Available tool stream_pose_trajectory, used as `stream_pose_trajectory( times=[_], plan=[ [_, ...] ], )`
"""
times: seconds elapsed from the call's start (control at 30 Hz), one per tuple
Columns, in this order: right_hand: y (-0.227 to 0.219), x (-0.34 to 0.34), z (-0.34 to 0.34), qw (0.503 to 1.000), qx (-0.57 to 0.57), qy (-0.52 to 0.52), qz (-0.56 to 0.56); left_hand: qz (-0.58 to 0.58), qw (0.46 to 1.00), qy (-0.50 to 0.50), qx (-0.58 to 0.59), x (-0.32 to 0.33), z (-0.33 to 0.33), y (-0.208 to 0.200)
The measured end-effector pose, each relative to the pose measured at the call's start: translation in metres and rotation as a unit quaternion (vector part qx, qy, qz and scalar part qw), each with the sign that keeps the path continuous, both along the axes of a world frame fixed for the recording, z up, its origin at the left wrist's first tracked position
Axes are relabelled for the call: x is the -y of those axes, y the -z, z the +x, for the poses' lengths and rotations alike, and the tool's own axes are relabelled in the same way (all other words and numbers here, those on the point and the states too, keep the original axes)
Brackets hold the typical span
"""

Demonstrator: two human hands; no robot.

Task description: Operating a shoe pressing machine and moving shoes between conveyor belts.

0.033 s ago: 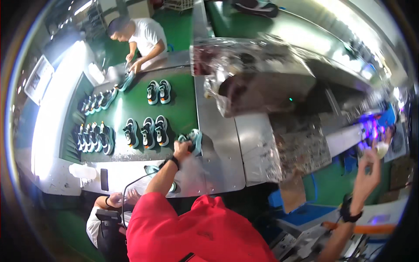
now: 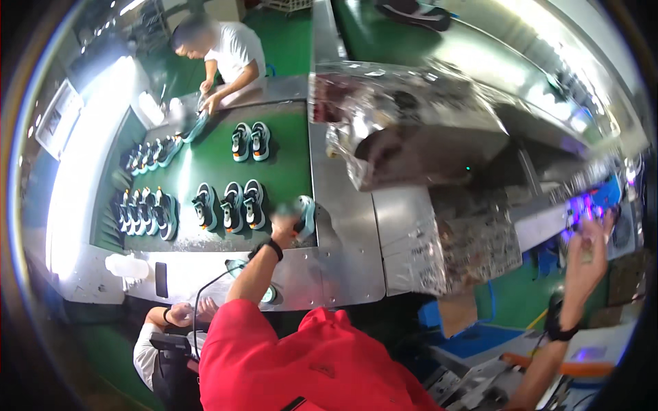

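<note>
My left hand, blurred by motion, is closed on a black and pale-blue shoe at the near right corner of the green belt. Its fingers partly hide the shoe. Far to the right, my right hand is raised with bent fingers beside a purple-lit device. What those fingers pinch, if anything, is lost in the glow. Left of my left hand, three similar shoes stand in a row on the belt, and a pair stands farther back.
More shoes line the belt's left side. A co-worker in white handles a shoe at the far end; another person sits at the near left. A foil-covered box-like machine stands between my arms. A dark phone-like slab lies beside a white container.
My left hand has drawn slightly nearer to me at the shoe. My right hand has moved a little up and right, toward the purple light. The whole view has shifted slightly.
</note>
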State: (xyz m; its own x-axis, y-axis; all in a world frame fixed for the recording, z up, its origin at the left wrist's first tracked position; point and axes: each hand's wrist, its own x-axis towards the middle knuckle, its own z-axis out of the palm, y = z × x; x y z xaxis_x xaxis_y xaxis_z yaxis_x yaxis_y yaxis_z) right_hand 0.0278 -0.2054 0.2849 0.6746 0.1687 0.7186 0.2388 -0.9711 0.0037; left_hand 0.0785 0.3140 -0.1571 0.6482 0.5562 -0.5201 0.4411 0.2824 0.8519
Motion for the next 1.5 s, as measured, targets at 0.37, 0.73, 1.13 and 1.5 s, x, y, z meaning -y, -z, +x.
stream_pose_trajectory(
  times=[0.37,0.73,1.13,1.5],
  plan=[
    [-0.078,-0.295,0.398,0.934,-0.061,-0.207,-0.284,0.255,0.966,-0.015,-0.041,-0.166,0.230,0.065],
    [-0.044,-0.378,0.515,0.951,-0.140,-0.046,-0.273,0.355,0.930,-0.002,0.093,-0.111,0.183,0.129],
    [-0.044,-0.230,0.435,0.966,-0.245,-0.017,0.080,-0.076,0.862,0.491,0.100,0.079,-0.016,-0.046],
    [-0.117,-0.084,0.143,0.886,-0.003,-0.205,0.416,-0.273,0.686,0.622,0.262,0.157,0.015,-0.236]
  ],
)
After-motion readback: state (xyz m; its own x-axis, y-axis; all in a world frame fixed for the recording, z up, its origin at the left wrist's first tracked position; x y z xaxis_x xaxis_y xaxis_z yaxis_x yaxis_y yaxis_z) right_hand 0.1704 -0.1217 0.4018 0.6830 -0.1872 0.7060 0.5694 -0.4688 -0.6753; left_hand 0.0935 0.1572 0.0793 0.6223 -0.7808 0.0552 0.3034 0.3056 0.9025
